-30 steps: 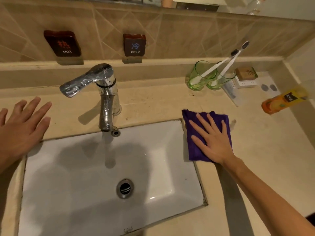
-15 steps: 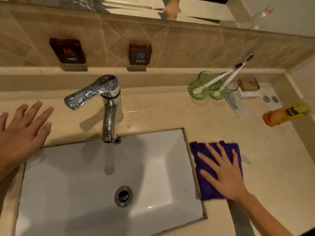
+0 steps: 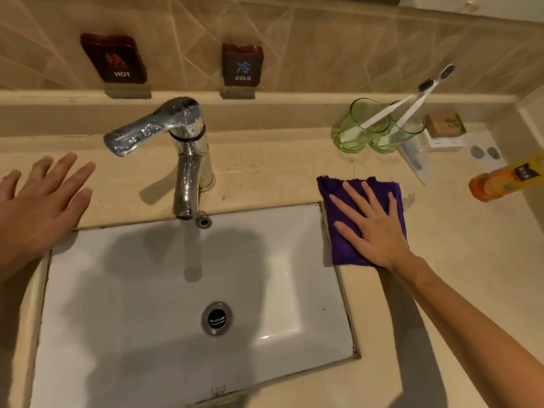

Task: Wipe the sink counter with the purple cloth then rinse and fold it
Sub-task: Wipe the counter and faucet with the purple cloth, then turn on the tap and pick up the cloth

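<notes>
At the worktop's [image 3: 265,178] left edge: left hand [image 3: 38,207] flat on the stone, fingers straight and spread, grasping nothing; palm near the sink's [image 3: 164,290] back-left corner.

Back wall, left of centre: dark plaque marked HOT [image 3: 113,58]. To its right, a smaller plaque marked COLD [image 3: 243,66].

Centre, behind the sink's back rim: chrome tap [image 3: 182,148], water-spotted, lever pointing left, spout over the basin. Drain [image 3: 216,318] in the basin floor.

Just right of the sink's back-right corner: cloth [image 3: 338,245], purple, folded, lying flat on the worktop, its left edge along the sink rim. Right hand [image 3: 374,228] lies on it palm down, fingers straight and slightly spread, pressing, not curled round it.

Back right of the worktop: two green glasses [image 3: 353,134] side by side, each holding a white toothbrush [image 3: 394,108] leaning right. Beside them, a brown box [image 3: 446,123] on a white one. At the right edge: orange bottle [image 3: 506,181] lying on its side.
</notes>
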Demonstrator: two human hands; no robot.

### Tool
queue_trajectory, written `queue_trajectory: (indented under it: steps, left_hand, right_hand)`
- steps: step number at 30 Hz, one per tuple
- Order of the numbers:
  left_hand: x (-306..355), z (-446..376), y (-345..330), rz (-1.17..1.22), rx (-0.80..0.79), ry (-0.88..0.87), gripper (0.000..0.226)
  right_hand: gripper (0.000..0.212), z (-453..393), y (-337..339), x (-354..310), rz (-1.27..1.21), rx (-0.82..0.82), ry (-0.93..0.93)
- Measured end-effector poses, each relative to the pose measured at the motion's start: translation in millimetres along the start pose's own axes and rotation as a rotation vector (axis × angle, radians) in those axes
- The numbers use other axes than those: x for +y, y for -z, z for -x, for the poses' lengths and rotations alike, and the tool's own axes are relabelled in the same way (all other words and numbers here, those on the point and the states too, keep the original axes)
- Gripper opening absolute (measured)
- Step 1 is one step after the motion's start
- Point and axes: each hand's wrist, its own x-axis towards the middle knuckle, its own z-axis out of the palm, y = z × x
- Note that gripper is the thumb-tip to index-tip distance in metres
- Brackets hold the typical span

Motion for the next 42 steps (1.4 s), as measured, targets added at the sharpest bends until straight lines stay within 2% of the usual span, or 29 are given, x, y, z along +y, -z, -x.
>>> queue_trajectory:
  steps: [3, 9, 15, 20, 22, 24, 26, 29, 33, 35, 37, 42]
  left_hand:
    - [7.1, 2.5, 4.0, -0.002, 0.026, 0.004, 0.063]
    - [-1.9, 0.8, -3.1, -0.034, -0.033, -0.018, 0.063]
    - [41.0, 27.2, 20.4, 0.025, 0.03, 0.067, 0.062]
    - [66.7, 95.3, 37.8, -0.045, 0.077, 0.205, 0.058]
    - [73.0, 126.4, 41.6, -0.075, 0.047, 0.247, 0.059]
    - [77.3, 153.3, 38.9, -0.042, -0.025, 0.278, 0.064]
    - [76.9, 175.6, 35.9, -0.036, -0.08, 0.276, 0.067]
    - [72.9, 195.1, 26.7, -0.21, -0.032, 0.177, 0.062]
    - [69.9, 195.7, 21.7, -0.227, 0.042, 0.18, 0.06]
    - [68.3, 194.6, 19.7, -0.229, 0.074, 0.152, 0.059]
    - [66.8, 195.3, 17.2, -0.226, 0.106, 0.14, 0.059]
    - [68.2, 195.8, 14.5, -0.208, 0.164, 0.166, 0.057]
  right_hand:
    - [0.059, 55.1, -4.8, -7.7, -0.012, -0.007, 0.046]
    - [0.056, 139.0, -15.4, -13.8, -0.022, -0.008, 0.111]
    - [0.057, 140.2, -6.4, -15.5, -0.064, -0.093, 0.054]
    - [0.054, 127.3, 31.5, -22.6, -0.14, -0.284, -0.104]
    - [0.07, 115.0, 56.6, -37.6, -0.185, -0.327, -0.184]
    - [0.09, 99.2, 81.0, -61.2, -0.27, -0.288, -0.237]
    - [0.092, 79.7, 100.0, -89.7, -0.344, -0.229, -0.268]
    - [0.072, 48.2, 115.9, -133.1, -0.425, -0.109, -0.202]
    - [0.042, 3.1, 135.0, -201.8, -0.526, 0.125, -0.023]
    - [0.038, -23.0, 143.5, -238.6, -0.501, 0.259, 0.106]
    - [0.043, -48.4, 146.3, -268.8, -0.431, 0.329, 0.23]
    - [0.055, -84.2, 133.1, -318.1, -0.093, 0.272, 0.284]
